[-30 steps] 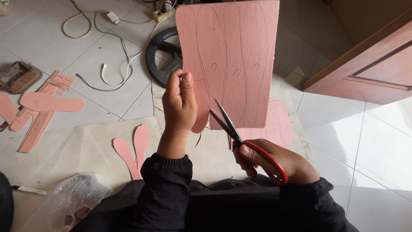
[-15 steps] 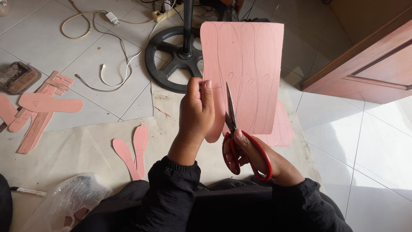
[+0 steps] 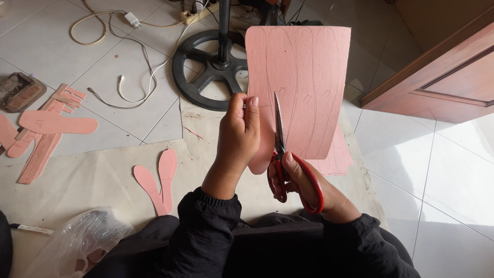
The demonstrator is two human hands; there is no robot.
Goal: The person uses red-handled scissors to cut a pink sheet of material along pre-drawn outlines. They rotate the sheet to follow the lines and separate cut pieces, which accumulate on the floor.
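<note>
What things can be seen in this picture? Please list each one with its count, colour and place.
pink foam sheet with pencilled outlines: 1, pink, held up at centre
red-handled scissors: 1, red and steel, blades in the sheet
pink sole-shaped cut-outs: 2, pink, on paper at lower left
pink foam scraps and strips: several, pink, floor at far left
black round fan base: 1, black, floor at top centre
white cables: several, white, tiles at top left
clear plastic bag: 1, clear, bottom left
brown wooden door: 1, brown, right
left hand: holds the sheet's edge
right hand: in the scissor handles
</note>
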